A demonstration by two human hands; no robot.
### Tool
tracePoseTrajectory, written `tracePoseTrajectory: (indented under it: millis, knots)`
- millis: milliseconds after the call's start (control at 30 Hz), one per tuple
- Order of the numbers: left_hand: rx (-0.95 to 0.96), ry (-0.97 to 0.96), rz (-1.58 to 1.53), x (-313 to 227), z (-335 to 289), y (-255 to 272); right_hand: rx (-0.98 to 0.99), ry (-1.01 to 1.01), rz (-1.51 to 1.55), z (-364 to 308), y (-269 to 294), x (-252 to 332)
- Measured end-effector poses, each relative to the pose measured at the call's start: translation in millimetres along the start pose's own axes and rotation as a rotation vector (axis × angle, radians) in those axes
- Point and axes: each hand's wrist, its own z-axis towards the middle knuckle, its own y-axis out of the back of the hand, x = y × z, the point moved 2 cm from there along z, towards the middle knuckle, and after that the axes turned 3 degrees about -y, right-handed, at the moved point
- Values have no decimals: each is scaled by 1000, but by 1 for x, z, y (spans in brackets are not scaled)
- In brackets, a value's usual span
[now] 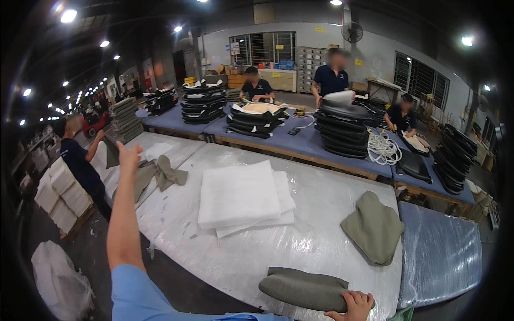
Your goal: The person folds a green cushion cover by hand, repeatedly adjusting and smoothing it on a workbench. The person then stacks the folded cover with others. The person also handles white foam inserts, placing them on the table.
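Observation:
My left arm reaches far out over the left side of the plastic-wrapped table (176,214). My left hand (129,158) is raised there with fingers apart, and I see nothing held in it. Beyond it hangs a dark grey-green cloth piece (112,154), close to a co-worker. At the near edge, my right hand (357,306) grips the right end of an olive-green cushion cover (302,289), thumb below and fingers on top. Another olive-green cover (373,227) lies flat to the right. A stack of white padding sheets (238,193) sits mid-table.
Crumpled olive cloth pieces (170,171) lie at the table's far left. A blue table (300,140) beyond carries stacked black cushions (342,131) and coiled white cord (383,147). Several co-workers stand or sit around. A wrapped blue panel (439,251) is at right.

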Motion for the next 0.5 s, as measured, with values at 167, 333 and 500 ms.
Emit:
tracePoseTrajectory:
  millis: [167,333,500]
  knots:
    - [618,-111,350,27,-55,-58,-34,47,30,12,6,4]
    - [1796,36,-119,111,-359,-141,57,-265,189,-2,6,-38]
    - [1890,293,-108,152,-474,-144,8,-452,327,13,1,-57]
